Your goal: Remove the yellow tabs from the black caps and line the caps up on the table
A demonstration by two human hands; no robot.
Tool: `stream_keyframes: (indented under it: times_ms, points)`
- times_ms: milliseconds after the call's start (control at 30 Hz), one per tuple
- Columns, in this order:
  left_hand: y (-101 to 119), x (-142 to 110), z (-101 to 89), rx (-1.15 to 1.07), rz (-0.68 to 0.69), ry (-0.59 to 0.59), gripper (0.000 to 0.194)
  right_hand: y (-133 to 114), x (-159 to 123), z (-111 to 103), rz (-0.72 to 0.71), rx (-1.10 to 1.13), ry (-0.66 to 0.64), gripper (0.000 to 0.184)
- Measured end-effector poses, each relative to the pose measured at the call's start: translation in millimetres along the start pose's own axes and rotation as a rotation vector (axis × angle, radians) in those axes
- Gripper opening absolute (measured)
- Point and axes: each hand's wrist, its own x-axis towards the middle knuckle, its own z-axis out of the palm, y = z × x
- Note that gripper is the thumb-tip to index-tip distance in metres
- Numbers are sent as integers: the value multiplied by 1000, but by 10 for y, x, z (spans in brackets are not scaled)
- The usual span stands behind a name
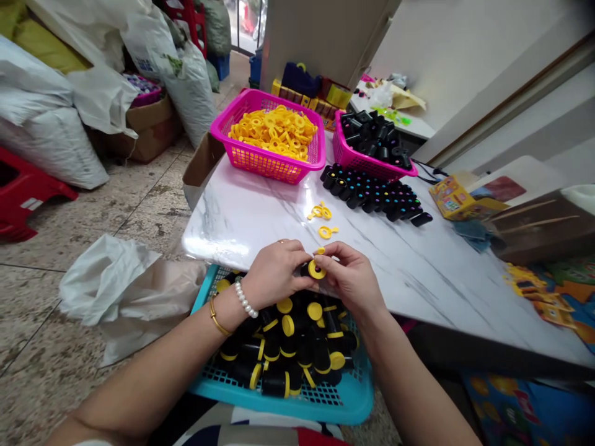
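My left hand, with a pearl bracelet and a gold bangle at its wrist, is closed around a small black cylinder, mostly hidden by the fingers. My right hand pinches a yellow ring cap with a small round tab, held against the cylinder's end. Whether the cap is seated on it, I cannot tell. Both hands are over the table's near edge. Below them a blue basket holds many black cylinders with yellow caps. A few loose yellow ring caps lie on the table just beyond.
On the marbled white table stand a pink basket of yellow ring caps and another pink basket of black cylinders. Black cylinders stand in rows before it. A yellow box sits right; a white bag lies left.
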Motion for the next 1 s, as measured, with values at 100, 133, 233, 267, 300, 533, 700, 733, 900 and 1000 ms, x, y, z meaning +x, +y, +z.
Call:
stream_keyframes:
  times_ms: [100, 133, 233, 267, 300, 533, 700, 733, 900, 1000]
  points:
    - [-4, 1, 9, 13, -3, 8, 27, 32, 8, -1, -7, 3, -11, 24]
    - [-7, 3, 13, 17, -6, 8, 27, 36, 6, 2, -1, 0, -20, 24]
    - [-1, 4, 20, 35, -27, 0, 27, 30, -15, 26, 1, -19, -29, 25]
    - [10, 1, 16, 41, -35, -2, 27, 26, -27, 37, -2, -26, -30, 26]
    - [27, -4, 7, 48, -45, -2, 27, 23, -41, 48, -3, -31, -30, 27]
    - [240, -63, -154, -341, -224, -111, 22, 57, -86, 68, -90, -91, -45, 25]
    - [291, -44, -19, -927, -537, -155, 29, 57, -105, 25, -112, -155, -55, 22]
    - [296, -46, 19, -976, -570, -127, 28, 46, -118, 6, -85, -138, -83, 21]
    - [332, -37, 61, -1091, -636, -86, 23, -5, -145, -109, 77, 45, -272, 28]
    - [348, 6, 49, -1119, -692, -32, 19, -6, -104, -136, 89, 88, -287, 32]
